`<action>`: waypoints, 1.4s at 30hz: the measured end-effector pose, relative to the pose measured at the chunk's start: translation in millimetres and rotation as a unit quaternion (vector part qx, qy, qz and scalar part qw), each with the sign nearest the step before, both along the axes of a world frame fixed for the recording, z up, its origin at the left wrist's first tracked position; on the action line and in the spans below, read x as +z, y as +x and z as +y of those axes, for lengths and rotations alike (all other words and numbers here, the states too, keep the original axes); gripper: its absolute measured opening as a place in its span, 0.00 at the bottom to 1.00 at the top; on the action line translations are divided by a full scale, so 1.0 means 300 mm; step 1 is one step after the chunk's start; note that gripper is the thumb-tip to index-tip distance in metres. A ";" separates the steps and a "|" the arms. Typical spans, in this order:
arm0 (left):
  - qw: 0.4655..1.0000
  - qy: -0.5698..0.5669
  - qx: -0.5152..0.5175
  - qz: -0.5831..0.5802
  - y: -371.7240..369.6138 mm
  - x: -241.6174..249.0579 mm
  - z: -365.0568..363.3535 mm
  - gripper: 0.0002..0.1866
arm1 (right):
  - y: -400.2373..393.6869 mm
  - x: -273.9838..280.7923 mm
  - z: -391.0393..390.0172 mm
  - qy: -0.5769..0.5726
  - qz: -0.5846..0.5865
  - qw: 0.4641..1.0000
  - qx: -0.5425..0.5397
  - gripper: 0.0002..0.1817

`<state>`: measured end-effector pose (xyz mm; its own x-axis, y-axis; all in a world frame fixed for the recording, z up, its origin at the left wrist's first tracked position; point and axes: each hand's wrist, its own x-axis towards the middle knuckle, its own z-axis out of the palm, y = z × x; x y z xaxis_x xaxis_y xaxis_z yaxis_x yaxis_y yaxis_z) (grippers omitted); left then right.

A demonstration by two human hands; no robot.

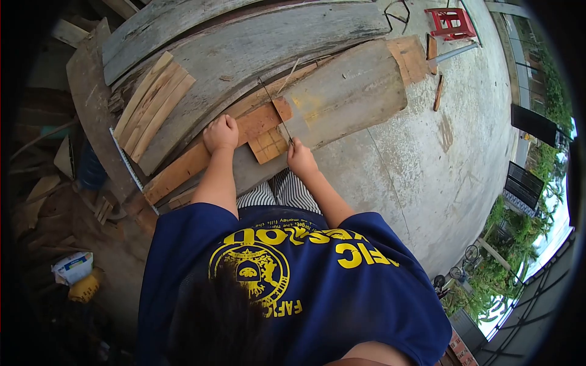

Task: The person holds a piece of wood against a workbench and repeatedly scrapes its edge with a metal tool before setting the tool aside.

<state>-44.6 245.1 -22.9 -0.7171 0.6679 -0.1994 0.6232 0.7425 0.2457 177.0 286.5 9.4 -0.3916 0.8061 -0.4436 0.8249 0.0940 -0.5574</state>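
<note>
My left hand (221,133) is closed over a long reddish-brown wooden plank (177,172) and bears on its upper face. The plank runs diagonally from lower left toward the middle of the bench. My right hand (301,157) is wrapped around the near end of a thin, dark saw (270,97), seen almost edge-on. Its blade crosses the plank near the far end, with a short stretch of wood (282,108) beyond it. The handle is hidden by my fingers. A lighter wood block with lines on it (268,145) lies beneath, between my hands.
Several pale wood strips (155,107) lie on large grey boards (244,46) at the upper left. A broad worn board (351,85) extends right. A red stool (450,23) stands on the concrete floor (439,165). Scrap wood and a white bag (73,268) sit at lower left.
</note>
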 end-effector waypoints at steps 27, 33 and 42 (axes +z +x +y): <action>1.000 -0.003 -0.007 0.001 -0.004 0.002 -0.006 0.17 | 0.157 -0.011 -0.142 -0.064 0.007 0.997 -0.041 0.14; 1.000 0.003 0.010 -0.013 -0.005 0.008 -0.004 0.17 | -0.016 -0.015 0.034 -0.046 0.022 0.999 -0.007 0.16; 0.999 0.030 0.015 -0.003 -0.001 0.010 -0.011 0.17 | 0.422 0.097 -0.227 0.003 -0.023 0.998 -0.054 0.08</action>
